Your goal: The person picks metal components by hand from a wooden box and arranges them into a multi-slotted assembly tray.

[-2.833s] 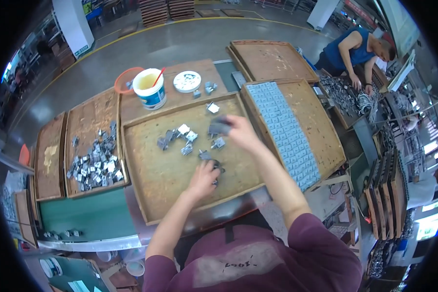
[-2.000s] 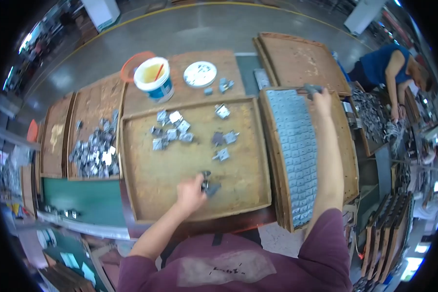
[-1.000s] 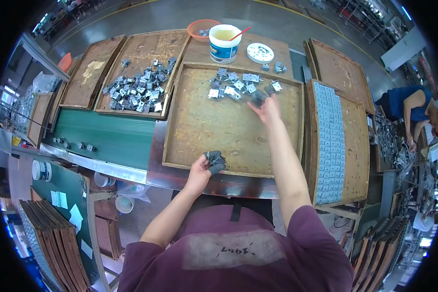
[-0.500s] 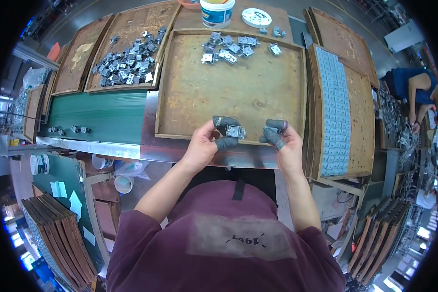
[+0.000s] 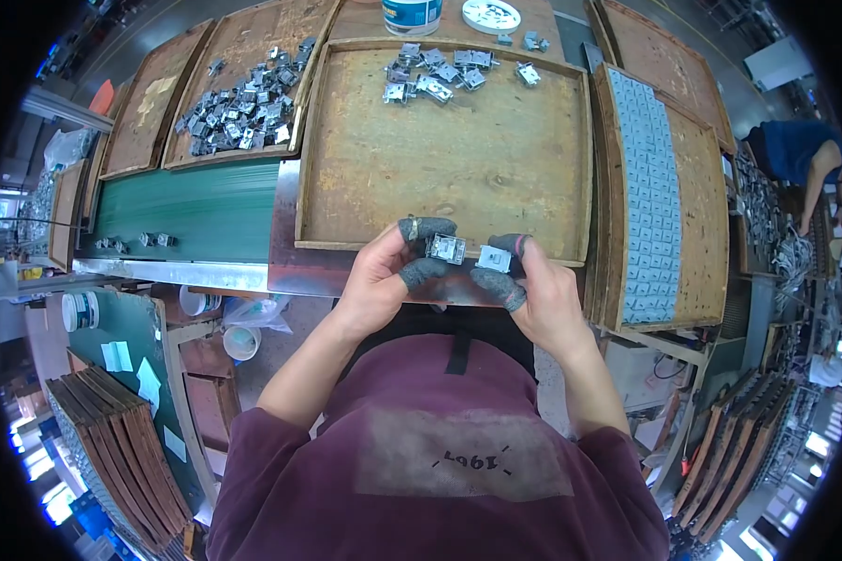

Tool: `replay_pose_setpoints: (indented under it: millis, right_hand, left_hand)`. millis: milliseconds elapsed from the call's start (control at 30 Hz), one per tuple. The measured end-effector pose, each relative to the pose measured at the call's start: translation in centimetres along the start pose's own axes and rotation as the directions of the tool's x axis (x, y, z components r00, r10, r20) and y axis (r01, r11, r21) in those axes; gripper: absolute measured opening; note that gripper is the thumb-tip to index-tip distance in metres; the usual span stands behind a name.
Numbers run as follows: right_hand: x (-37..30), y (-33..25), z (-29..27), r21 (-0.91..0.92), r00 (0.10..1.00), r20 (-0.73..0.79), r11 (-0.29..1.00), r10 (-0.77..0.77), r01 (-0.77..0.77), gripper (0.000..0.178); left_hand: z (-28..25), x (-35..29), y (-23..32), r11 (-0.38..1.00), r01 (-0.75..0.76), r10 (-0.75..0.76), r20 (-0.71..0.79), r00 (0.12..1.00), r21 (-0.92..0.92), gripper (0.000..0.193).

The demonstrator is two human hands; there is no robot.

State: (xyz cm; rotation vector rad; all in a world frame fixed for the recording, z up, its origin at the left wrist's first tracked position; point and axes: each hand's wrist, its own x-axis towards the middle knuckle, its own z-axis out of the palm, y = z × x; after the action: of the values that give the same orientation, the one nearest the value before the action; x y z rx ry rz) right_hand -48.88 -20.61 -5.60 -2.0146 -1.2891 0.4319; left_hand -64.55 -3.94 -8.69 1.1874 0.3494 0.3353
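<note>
Between the thumb and finger of my left hand (image 5: pixel 384 273) is a small metal part (image 5: pixel 447 248), silvery and box-shaped, its open side up. My right hand (image 5: pixel 539 290) pinches a flat, pale blue-grey plate (image 5: pixel 494 259) by its edges. The two pieces are close together but apart, above the near edge of the wooden tray (image 5: pixel 440 178). Dark grey finger covers sit on the thumbs and fingers of both hands. At the tray's far side lies a small heap of similar metal parts (image 5: pixel 432 86).
Left of the tray, a second tray holds a big heap of metal parts (image 5: pixel 239 112). A few more lie on the green belt (image 5: pixel 187 206). Rows of pale plates (image 5: pixel 650 196) fill part of the right tray. A white bucket (image 5: pixel 412 15) stands behind. A co-worker (image 5: pixel 795 154) bends at far right.
My right hand has moved left and turned, bringing the pale plate into clear sight beside the metal part. My left hand has shifted slightly left, still gripping its part.
</note>
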Motion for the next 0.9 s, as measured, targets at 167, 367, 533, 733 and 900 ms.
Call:
replay_pose_setpoints:
  millis: [167, 367, 533, 733, 900]
  right_hand:
    - [0.7, -0.5, 0.4, -0.074, 0.973, -0.093, 0.976, -0.211, 0.204, 0.033]
    - [1.3, 0.0, 1.6, -0.217, 0.955, -0.101, 0.942, -0.281, 0.254, 0.033]
    - [1.4, 0.4, 1.9, -0.252, 0.946, -0.098, 0.927, -0.309, 0.276, 0.034]
    - [1.6, 0.2, 1.5, -0.222, 0.962, -0.048, 0.942, -0.269, 0.253, 0.030]
    - [1.5, -0.2, 3.3, -0.324, 0.934, -0.207, 0.922, -0.289, 0.214, 0.029]
  left_hand:
    - [0.4, -0.3, 0.6, 0.998, 0.040, -0.042, 0.029, 0.999, 0.056, 0.037]
    - [1.8, -0.2, -1.1, 0.963, -0.099, 0.092, 0.040, 0.995, 0.252, 0.046]
    - [1.4, 0.2, -1.7, 0.989, -0.010, 0.019, -0.057, 0.998, 0.147, 0.054]
    - [1.4, 0.5, -2.1, 0.968, -0.082, 0.074, 0.042, 0.996, 0.236, 0.057]
    - [2.8, 0.9, -0.9, 0.529, -0.308, 0.413, 0.077, 0.907, 0.790, 0.067]
